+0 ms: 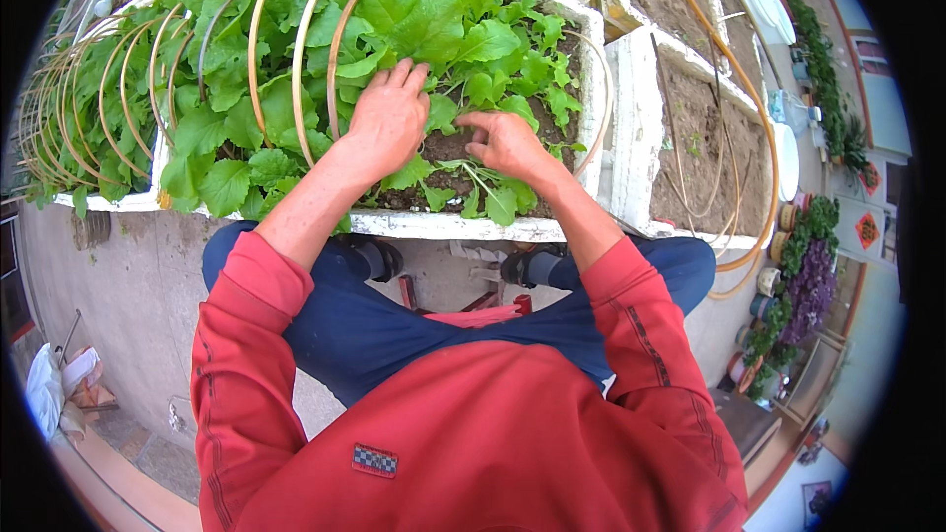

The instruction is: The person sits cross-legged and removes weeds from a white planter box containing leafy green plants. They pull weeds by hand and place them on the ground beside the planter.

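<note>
In the head view, a white foam planter box (473, 227) holds leafy green plants (429, 22) in dark soil (445, 151). My left hand (392, 111) rests among the leaves, its fingertips against a large leaf; what lies under its palm is hidden. To its right, my right hand (510, 144) reaches in over the soil. Its index finger extends toward the plant stems, the thumb sits apart below it, and nothing shows between them. Beneath the right wrist, several loose-looking seedlings (491, 188) lie tilted over the soil near the box's front rim.
Bent cane hoops (299, 52) arch over the plants at the left. More foam boxes with soil (698, 140) stand to the right, with a long curved cane (768, 162) over them. My knees straddle the space below the front rim. Potted plants (809, 288) line the far right.
</note>
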A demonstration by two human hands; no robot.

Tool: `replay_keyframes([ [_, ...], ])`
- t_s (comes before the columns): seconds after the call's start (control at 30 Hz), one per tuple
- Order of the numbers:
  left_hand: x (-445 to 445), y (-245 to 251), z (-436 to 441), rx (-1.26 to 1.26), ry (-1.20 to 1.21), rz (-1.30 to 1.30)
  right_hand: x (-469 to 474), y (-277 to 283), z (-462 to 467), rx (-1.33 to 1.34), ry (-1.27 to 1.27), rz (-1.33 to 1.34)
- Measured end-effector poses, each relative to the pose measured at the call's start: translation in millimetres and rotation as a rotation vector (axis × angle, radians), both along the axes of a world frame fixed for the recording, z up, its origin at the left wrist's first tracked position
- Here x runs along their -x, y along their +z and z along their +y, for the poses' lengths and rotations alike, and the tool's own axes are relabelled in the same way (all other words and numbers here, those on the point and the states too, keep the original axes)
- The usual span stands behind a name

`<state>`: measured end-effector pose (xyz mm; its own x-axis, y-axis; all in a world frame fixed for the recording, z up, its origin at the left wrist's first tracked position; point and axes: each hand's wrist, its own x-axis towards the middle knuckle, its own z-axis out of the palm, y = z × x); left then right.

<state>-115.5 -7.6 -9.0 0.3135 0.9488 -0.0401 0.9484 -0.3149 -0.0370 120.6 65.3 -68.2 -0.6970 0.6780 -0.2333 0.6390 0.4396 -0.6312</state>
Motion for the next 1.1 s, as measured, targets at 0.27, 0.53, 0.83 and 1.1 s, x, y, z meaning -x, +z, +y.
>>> replay_keyframes([
  [0.27, 0, -2, -1, -0.018, -0.003, -0.026, -2, -3, -6, -0.109, 0.022, -0.015],
  [0.53, -2, -1, 3, 0.000, -0.004, -0.005, 26, 13, -17, -0.077, -0.141, -0.028],
  [0.83, -15, 8, 0, 0.041, 0.000, -0.059, 26, 21, -11, 0.049, -0.282, -0.356],
  [1.1, -37, -33, 20, -0.132, -0.317, -0.439, 3, 5, -10, 0.418, -0.428, -0.113],
])
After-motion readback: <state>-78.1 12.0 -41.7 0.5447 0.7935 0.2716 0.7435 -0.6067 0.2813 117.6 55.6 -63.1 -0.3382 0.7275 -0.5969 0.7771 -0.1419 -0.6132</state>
